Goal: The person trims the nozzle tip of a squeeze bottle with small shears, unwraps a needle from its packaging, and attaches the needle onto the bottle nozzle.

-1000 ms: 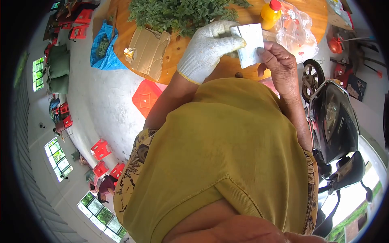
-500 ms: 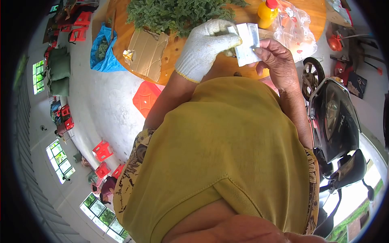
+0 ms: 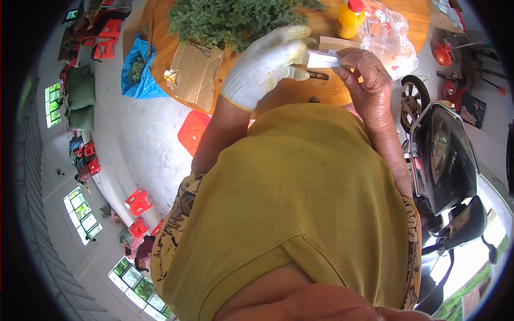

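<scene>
My left hand (image 3: 262, 67), in a white knit glove with soiled fingertips, is raised over the table with its fingers stretched and apart. Between it and my bare right hand (image 3: 367, 77) is a small flat white packet (image 3: 322, 60), seen nearly edge-on. My right thumb and fingers pinch the packet's right end. Its left end meets the gloved fingers, and whether they press on it is hidden. Beneath the hands, a dark, narrow object (image 3: 318, 75) lies on the round wooden table (image 3: 292, 95).
Green foliage (image 3: 230, 21) is heaped at the back. Flattened cardboard (image 3: 196, 75) and a blue bag (image 3: 134, 69) are at the left. A yellow bottle with a red cap (image 3: 350, 20) stands beside a clear plastic bag (image 3: 393, 40). A motorbike (image 3: 441, 155) is at my right.
The packet has tipped from facing me to nearly edge-on. My gloved fingers have opened out from their curl around its left side. The dark object beneath now shows more.
</scene>
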The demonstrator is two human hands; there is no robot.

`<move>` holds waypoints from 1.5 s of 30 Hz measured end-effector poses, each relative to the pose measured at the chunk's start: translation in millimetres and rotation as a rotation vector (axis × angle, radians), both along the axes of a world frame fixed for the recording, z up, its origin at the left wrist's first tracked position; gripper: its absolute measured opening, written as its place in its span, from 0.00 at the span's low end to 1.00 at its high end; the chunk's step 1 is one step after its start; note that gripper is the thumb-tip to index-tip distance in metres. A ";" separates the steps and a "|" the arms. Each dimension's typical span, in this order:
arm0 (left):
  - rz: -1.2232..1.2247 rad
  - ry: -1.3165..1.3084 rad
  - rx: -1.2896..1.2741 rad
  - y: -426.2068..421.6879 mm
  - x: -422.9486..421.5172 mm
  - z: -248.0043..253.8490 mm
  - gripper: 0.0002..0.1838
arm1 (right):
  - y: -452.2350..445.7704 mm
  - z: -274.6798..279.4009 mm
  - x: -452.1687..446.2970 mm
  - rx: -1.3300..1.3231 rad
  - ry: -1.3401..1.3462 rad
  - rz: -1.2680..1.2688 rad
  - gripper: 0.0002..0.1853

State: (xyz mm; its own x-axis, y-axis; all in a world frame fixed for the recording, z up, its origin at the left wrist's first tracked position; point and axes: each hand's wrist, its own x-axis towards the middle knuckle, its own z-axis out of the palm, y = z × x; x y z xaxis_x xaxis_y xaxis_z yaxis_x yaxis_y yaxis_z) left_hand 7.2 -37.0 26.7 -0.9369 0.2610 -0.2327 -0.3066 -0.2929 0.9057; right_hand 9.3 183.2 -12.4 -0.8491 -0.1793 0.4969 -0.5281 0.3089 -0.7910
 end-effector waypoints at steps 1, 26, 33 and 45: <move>0.006 -0.060 0.058 -3.0 -1.6 -2.0 0.29 | 1.8 -0.1 -1.4 0.050 0.097 -0.023 0.12; -0.165 -0.187 0.123 24.7 -0.2 -3.6 0.29 | 16.6 -27.2 1.6 -0.639 -0.738 0.057 0.09; -0.165 -0.025 -0.138 41.8 4.5 5.2 0.25 | 3.7 -25.0 -0.8 -0.777 -0.628 0.228 0.12; -0.120 0.317 -0.585 34.9 -2.2 16.0 0.17 | 7.0 -13.4 -4.2 -0.518 -0.696 0.340 0.11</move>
